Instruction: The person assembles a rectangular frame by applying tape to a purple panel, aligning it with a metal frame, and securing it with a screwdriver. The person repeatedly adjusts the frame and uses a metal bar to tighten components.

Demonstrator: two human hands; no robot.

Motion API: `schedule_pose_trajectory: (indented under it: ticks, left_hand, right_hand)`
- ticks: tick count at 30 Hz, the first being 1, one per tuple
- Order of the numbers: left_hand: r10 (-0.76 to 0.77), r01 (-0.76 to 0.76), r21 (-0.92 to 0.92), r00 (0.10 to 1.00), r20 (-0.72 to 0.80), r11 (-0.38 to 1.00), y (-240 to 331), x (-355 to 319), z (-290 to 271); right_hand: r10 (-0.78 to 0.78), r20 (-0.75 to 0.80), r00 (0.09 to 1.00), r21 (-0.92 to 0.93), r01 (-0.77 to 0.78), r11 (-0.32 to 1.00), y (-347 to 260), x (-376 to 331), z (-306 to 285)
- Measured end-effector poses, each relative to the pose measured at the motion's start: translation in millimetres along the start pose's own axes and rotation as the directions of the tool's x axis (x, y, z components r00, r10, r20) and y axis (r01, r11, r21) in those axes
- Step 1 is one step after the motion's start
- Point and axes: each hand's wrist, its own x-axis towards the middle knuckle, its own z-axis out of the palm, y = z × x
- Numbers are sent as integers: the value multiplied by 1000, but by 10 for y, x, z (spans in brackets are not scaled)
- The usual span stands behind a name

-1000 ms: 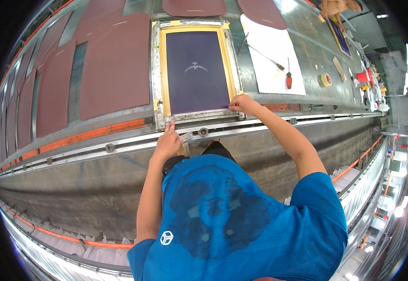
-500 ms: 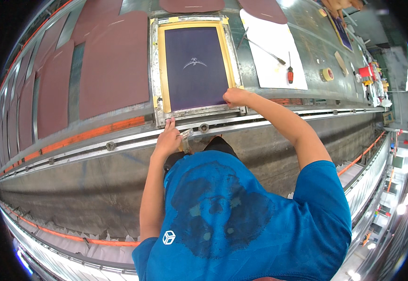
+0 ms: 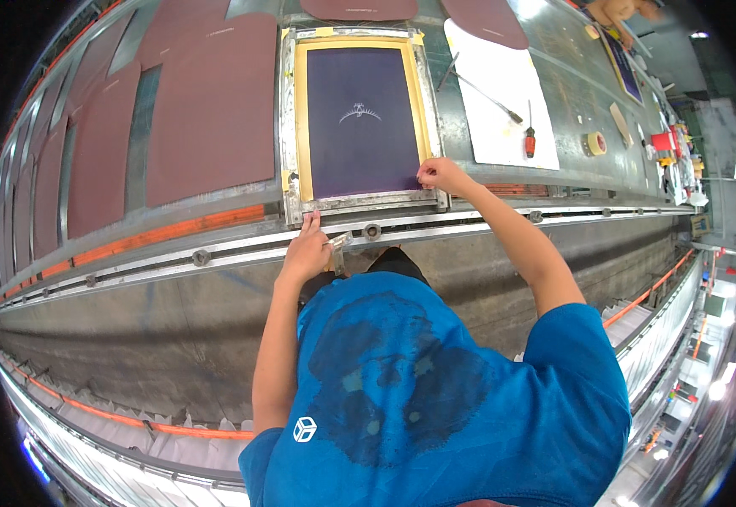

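The metal frame point(image 3: 290, 127) lies on the green table point(image 3: 572, 110), right in front of the person. Inside its 4 bars, yellow tape point(image 3: 304, 127) lines the edges, and the tape encloses a dark purple screen point(image 3: 359, 156) bearing 1 small white motif point(image 3: 359, 112) in its upper half.

The right hand point(image 3: 442, 174) is at the frame's near right corner, over the edge of the screen. Its fingers are curled in, tips close together; I can't make out whether anything is pinched between them. The left hand point(image 3: 307, 251) has its fingers stretched toward the near left corner, fingertips at the frame's near bar. A clear piece point(image 3: 340, 242) shows just beside this hand; whether the hand grips it is impossible to tell. The rail point(image 3: 258, 248) runs along the table's near side.

Right of the frame, a white sheet point(image 3: 499, 139) carries 2 tools: a red-handled screwdriver point(image 3: 530, 145) and a thin rod point(image 3: 488, 99) with a dark handle. Past the sheet is 1 tape roll point(image 3: 595, 144) and, farther right, a red tub point(image 3: 663, 141) among small items; what it holds is too small to see. Brown panels point(image 3: 212, 110) cover the table to the left. At the upper right, a co-worker point(image 3: 611, 12) is beside a 2nd dark screen point(image 3: 620, 68).
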Motion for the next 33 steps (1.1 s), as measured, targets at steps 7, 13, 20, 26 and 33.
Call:
schedule_pose_trajectory:
  ticks: [7, 13, 20, 26, 33]
  left_hand:
    - [-19, -47, -410, 988, -156, 911, -163, -237, 32]
    - [-103, -101, -730, 968, -230, 676, 63, -535, -7]
    - [36, -139, -785, 988, -148, 604, 632, -238, -246]
    - [-305, -11, -513, 793, -527, 858, -432, 211, -202]
    - [-439, 431, -101, 835, -332, 896, -613, 386, -127]
  right_hand:
    - [216, -156, 964, -5, -220, 976, 358, -1715, 147]
    - [303, -41, 952, -452, -288, 844, 157, -2425, 479]
    - [48, 201, 978, 711, -179, 680, -1413, -1223, 1251]
    - [34, 121, 992, 730, -112, 674, -1342, -1021, 1413]
    - [49, 28, 998, 738, -53, 673, -1433, -1114, 1420]
